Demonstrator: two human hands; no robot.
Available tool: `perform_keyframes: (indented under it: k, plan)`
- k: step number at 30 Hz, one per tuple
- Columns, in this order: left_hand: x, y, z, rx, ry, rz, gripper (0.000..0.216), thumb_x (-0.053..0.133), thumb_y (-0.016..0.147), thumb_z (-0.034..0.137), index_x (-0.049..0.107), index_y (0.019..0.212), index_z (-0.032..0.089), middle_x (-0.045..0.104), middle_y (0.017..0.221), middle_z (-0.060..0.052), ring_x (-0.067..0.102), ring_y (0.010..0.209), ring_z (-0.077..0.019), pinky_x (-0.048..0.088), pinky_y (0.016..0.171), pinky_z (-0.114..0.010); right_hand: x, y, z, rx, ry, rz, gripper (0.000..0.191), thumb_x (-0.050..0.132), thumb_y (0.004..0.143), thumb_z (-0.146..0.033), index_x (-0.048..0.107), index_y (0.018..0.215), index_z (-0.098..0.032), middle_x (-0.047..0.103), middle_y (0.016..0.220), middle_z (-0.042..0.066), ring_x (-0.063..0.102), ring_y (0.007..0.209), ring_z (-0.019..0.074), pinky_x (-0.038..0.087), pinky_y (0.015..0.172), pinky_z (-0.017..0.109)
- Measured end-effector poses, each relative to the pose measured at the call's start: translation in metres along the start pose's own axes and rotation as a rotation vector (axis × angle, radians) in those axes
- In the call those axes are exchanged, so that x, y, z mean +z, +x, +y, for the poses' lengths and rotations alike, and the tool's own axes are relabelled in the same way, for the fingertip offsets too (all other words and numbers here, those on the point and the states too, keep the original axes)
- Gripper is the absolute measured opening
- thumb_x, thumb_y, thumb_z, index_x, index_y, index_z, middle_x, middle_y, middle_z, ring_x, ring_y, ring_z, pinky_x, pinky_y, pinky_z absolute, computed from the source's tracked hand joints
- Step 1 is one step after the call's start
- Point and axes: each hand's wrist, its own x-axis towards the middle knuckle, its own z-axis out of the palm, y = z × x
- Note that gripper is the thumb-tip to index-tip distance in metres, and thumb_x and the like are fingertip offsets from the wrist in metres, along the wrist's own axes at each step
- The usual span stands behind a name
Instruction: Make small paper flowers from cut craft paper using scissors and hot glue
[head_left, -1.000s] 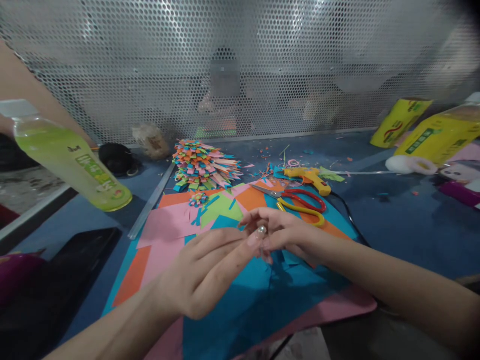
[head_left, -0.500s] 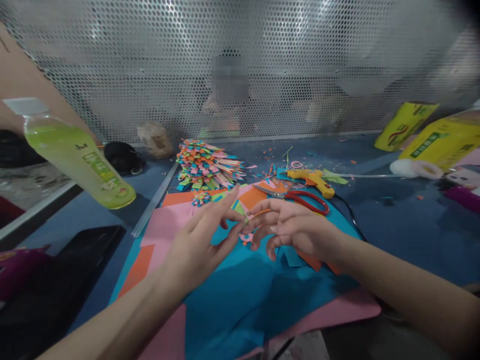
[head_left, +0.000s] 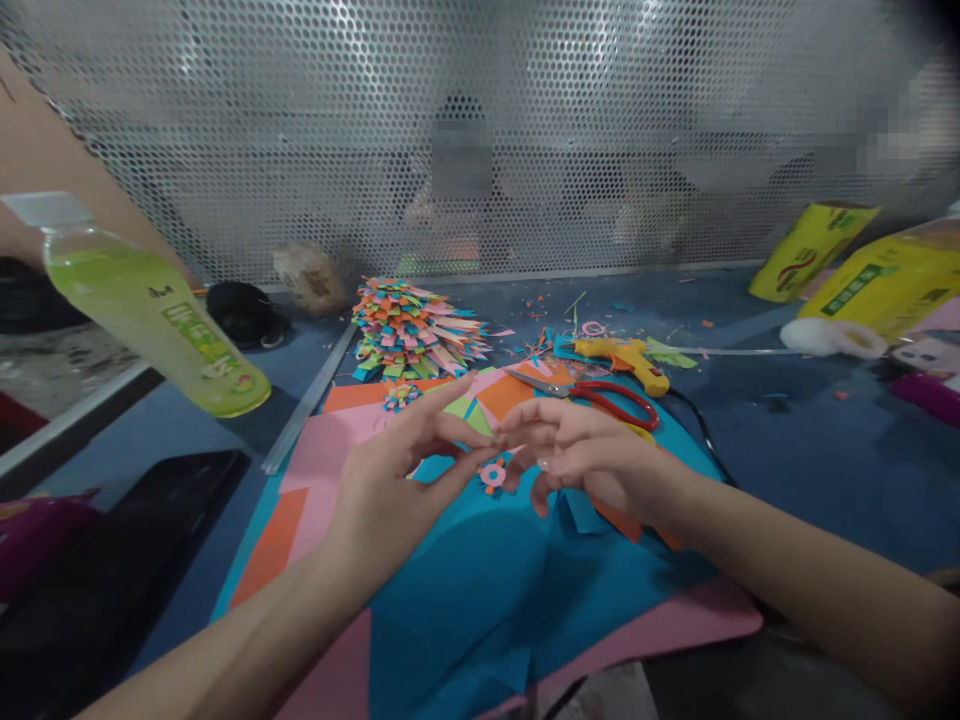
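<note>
My left hand [head_left: 401, 470] reaches over the coloured paper, thumb and index finger pinched together. Whatever lies between those fingertips is too small to make out. Facing it, my right hand [head_left: 592, 455] has loosely bent fingers held apart, with the index fingertip at the left hand's pinch. I see nothing held in it. Just below the fingertips lies a small pink, blue and orange paper flower [head_left: 493, 476] on a blue paper sheet [head_left: 465, 570]. Another small multicoloured paper flower [head_left: 401, 397] sits behind my left hand. Red-handled scissors [head_left: 611, 398] lie beyond my right hand.
A fringed paper cone [head_left: 412, 330] stands at the back. Right of it lie a yellow glue gun [head_left: 626, 362] and paper scraps. A green drink bottle [head_left: 161, 305], clear ruler [head_left: 311, 400] and black phone [head_left: 176, 510] are left. Yellow packages [head_left: 874, 285] stand right, before a perforated metal panel [head_left: 637, 120].
My left hand has shifted slightly left and its fingers have closed nearer together. The green sliver at the fingertips no longer shows, and the pink flower below is more exposed.
</note>
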Motion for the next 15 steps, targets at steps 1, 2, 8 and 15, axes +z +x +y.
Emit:
perform_keyframes:
  k: [1, 2, 8, 15]
  plan:
    - [0.0000, 0.0015, 0.0017, -0.078, -0.061, 0.027, 0.045, 0.063, 0.074, 0.019, 0.052, 0.118, 0.020, 0.066, 0.071, 0.001, 0.065, 0.067, -0.0122, 0.055, 0.064, -0.024, 0.0004, 0.0003, -0.0006, 0.012, -0.024, 0.036, 0.036, 0.062, 0.056, -0.015, 0.053, 0.090, -0.016, 0.057, 0.094, 0.006, 0.057, 0.072, 0.0144, 0.046, 0.049, 0.023]
    - [-0.0003, 0.0032, 0.0032, -0.143, -0.123, 0.049, 0.043, 0.064, 0.073, 0.019, 0.054, 0.115, 0.019, 0.066, 0.068, 0.001, 0.064, 0.064, -0.0116, 0.054, 0.061, -0.023, 0.0005, 0.0005, -0.0013, 0.022, -0.046, 0.074, 0.035, 0.063, 0.054, -0.015, 0.055, 0.088, -0.016, 0.057, 0.093, 0.006, 0.056, 0.069, 0.0126, 0.045, 0.048, 0.022]
    - [-0.0012, 0.0105, 0.0052, -0.347, -0.338, 0.113, 0.051, 0.070, 0.066, 0.019, 0.054, 0.114, 0.016, 0.067, 0.063, 0.003, 0.064, 0.057, -0.0104, 0.054, 0.058, -0.022, 0.0013, 0.0008, -0.0041, 0.012, -0.067, 0.178, 0.028, 0.061, 0.054, -0.016, 0.059, 0.082, -0.016, 0.057, 0.084, 0.003, 0.053, 0.064, 0.0095, 0.042, 0.049, 0.020]
    - [0.0021, 0.0102, 0.0056, -0.421, -0.395, 0.072, 0.053, 0.069, 0.068, 0.019, 0.053, 0.118, 0.015, 0.070, 0.068, -0.001, 0.065, 0.058, -0.0127, 0.057, 0.056, -0.023, 0.0010, 0.0014, -0.0007, 0.013, -0.123, 0.099, 0.036, 0.062, 0.054, -0.018, 0.061, 0.090, -0.015, 0.059, 0.092, 0.005, 0.054, 0.061, 0.0092, 0.043, 0.049, 0.022]
